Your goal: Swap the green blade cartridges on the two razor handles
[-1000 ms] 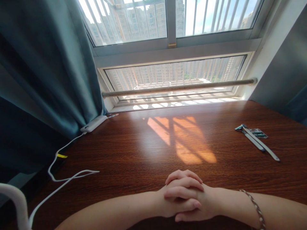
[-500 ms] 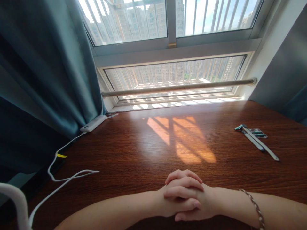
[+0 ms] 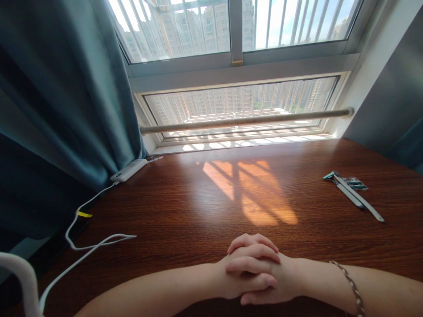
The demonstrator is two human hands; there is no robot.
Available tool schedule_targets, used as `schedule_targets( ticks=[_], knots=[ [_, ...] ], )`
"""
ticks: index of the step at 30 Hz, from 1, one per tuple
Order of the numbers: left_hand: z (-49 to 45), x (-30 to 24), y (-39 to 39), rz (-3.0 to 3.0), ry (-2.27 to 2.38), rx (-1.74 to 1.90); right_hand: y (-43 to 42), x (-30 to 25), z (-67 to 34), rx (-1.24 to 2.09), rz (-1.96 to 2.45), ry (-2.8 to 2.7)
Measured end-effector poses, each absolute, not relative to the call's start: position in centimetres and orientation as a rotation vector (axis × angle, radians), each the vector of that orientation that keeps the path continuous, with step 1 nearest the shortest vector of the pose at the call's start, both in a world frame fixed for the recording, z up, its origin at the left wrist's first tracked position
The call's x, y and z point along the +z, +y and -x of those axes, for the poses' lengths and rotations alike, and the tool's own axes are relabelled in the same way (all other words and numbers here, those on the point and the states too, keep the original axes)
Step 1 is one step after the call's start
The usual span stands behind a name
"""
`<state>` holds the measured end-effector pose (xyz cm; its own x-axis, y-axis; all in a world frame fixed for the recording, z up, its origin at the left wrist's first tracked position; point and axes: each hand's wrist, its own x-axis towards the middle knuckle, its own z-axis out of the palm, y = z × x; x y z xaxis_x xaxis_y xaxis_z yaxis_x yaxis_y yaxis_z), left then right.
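My two hands rest clasped together on the dark wooden table [image 3: 185, 207], near its front edge. My right hand [image 3: 264, 259] lies over my left hand [image 3: 236, 286] with the fingers interlocked and curled closed. Nothing shows between them. A braided bracelet [image 3: 352, 286] circles my right wrist. Both forearms lie flat along the table's near edge.
A white razor [image 3: 358, 198] and a small clear pack of blade cartridges [image 3: 356, 182] lie at the right. A white power bank [image 3: 128, 171] with a white cable [image 3: 99, 243] sits at the left, by the teal curtain [image 3: 62, 97]. A window with a rail [image 3: 244, 119] runs behind.
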<state>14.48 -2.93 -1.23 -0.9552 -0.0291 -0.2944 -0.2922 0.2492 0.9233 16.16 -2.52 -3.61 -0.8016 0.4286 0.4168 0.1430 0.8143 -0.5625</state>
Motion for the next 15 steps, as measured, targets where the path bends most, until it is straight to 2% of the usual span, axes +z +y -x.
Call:
schedule_targets(
  ticks=[9,15],
  knots=[
    [-14.17,-0.55,-2.62,0.474,2.33,1.844,-2.53,-3.49,-16.1,0.724,0.446,-2.491],
    [-14.47,-0.99,-2.71,0.197,2.31,1.79,-2.55,-3.36,-16.1,0.691,0.441,-2.477]
  ],
)
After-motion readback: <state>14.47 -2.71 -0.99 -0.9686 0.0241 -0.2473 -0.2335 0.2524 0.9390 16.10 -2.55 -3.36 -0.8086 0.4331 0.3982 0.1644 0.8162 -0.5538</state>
